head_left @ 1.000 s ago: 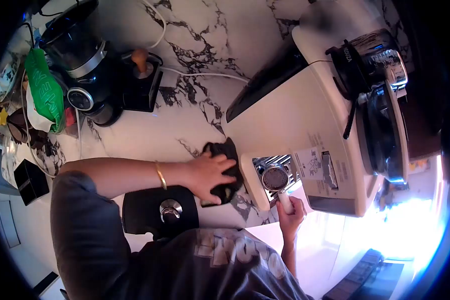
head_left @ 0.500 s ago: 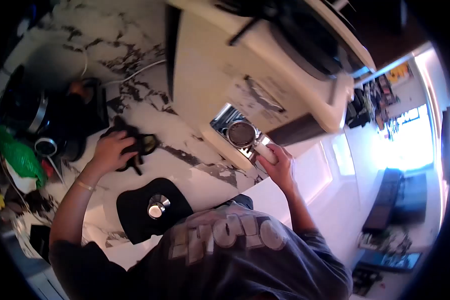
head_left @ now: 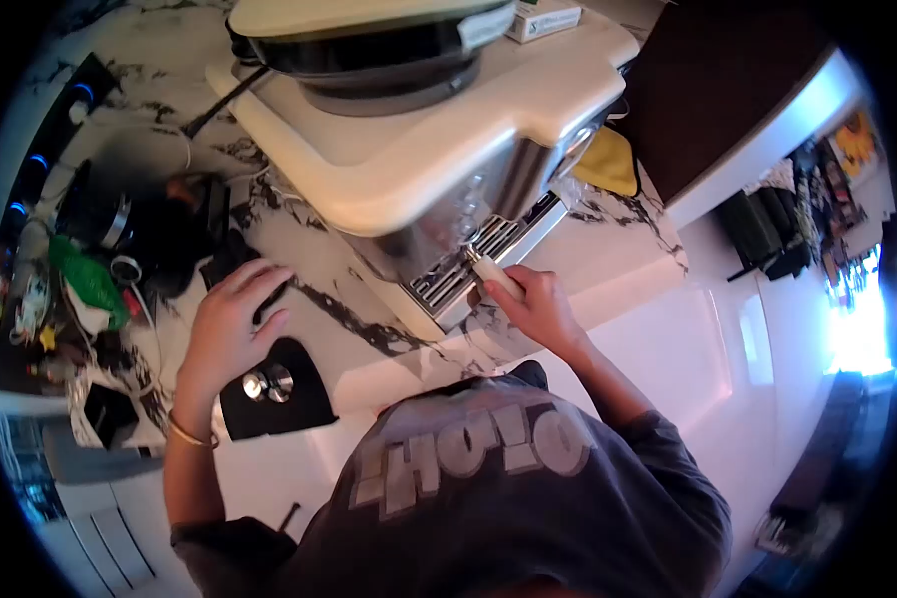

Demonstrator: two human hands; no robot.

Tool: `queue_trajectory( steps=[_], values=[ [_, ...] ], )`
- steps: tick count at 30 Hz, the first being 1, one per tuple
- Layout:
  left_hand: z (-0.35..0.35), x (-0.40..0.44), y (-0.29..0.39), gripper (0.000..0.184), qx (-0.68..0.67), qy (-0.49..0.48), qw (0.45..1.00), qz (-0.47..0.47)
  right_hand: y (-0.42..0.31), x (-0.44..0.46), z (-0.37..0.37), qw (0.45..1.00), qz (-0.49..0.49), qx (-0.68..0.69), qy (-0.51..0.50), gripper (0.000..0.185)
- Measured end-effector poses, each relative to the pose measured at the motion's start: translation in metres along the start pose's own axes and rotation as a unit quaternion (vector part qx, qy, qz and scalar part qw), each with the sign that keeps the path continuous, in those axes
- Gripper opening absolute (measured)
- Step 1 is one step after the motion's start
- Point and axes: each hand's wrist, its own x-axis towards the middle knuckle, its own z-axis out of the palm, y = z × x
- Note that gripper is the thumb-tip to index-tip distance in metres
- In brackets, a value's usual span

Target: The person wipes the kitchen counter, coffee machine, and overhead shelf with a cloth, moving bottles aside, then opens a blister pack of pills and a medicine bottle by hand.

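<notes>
My right hand (head_left: pixel 540 307) is closed around the pale handle of a portafilter (head_left: pixel 495 273). Its head is hard to make out under the front of the cream espresso machine (head_left: pixel 369 184), above the slotted metal drip tray (head_left: pixel 447 286). My left hand (head_left: pixel 231 324) hangs over the counter with fingers stretched and thumb apart, apparently holding nothing. Just beyond its fingers lies a black object (head_left: pixel 231 255), partly covered by the hand, its kind unclear. Below that hand a shiny metal tamper (head_left: pixel 269 383) rests on a black mat (head_left: pixel 299 409).
Dark appliances (head_left: pixel 169 239) and a green bag (head_left: pixel 85 279) crowd the left of the marbled counter (head_left: pixel 339 309). A yellow cloth (head_left: pixel 608 161) lies beyond the machine, and a small white box (head_left: pixel 543 20) sits on top of it.
My view has swung, showing more of the machine's top. My left hand has come off the black object. The portafilter's basket, seen earlier with brown coffee in it, is now hidden.
</notes>
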Motion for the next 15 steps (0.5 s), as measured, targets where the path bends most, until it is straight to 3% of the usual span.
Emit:
queue_trajectory(
  steps=[3,5,9,15],
  values=[
    [0.031,-0.005,0.043,0.037,-0.014,0.046,0.999,-0.015,0.007,0.009,-0.004,0.995,-0.093,-0.044,0.017,0.030],
    [0.059,-0.013,0.066,0.031,-0.081,0.081,0.990,-0.078,0.009,0.009,-0.006,0.990,-0.138,-0.038,0.016,0.030],
    [0.113,-0.031,0.093,0.027,-0.146,0.135,0.974,-0.113,0.009,0.012,-0.005,0.990,-0.138,-0.009,-0.003,0.028],
    [0.140,-0.038,0.115,0.025,-0.174,0.167,0.961,-0.138,0.009,0.008,0.003,0.984,-0.175,0.004,0.045,0.028]
  ],
)
